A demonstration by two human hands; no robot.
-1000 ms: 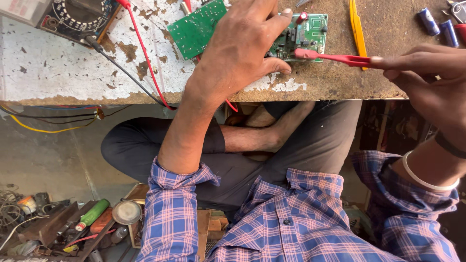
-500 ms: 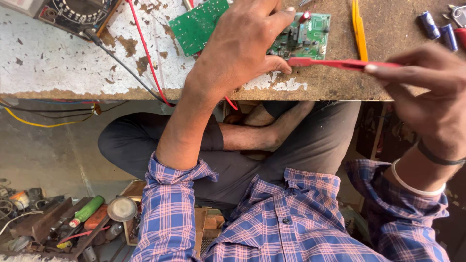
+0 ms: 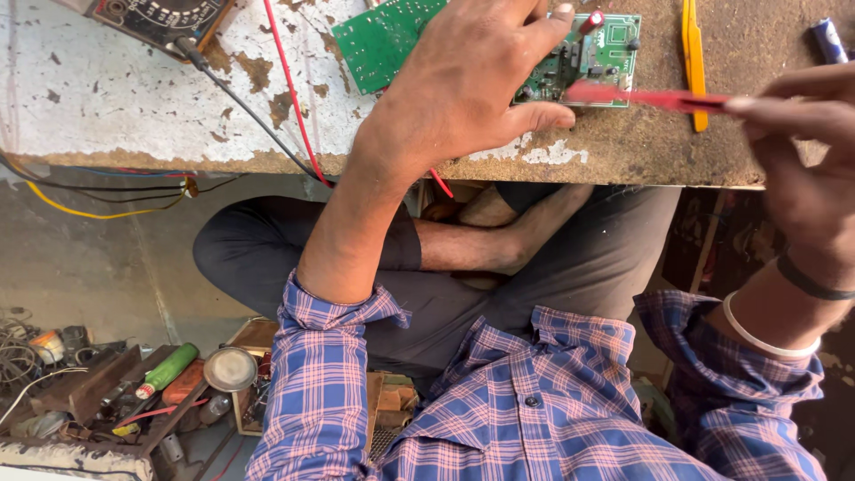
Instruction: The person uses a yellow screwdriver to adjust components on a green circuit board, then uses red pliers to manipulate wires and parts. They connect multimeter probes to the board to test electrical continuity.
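Red probe (image 3: 646,96) (right hand (image 3: 806,169)) lower

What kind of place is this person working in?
Probably a small electronics repair workshop: green circuit boards lie on a worn worktable, a meter with wire leads sits beside them, and tools clutter the floor.
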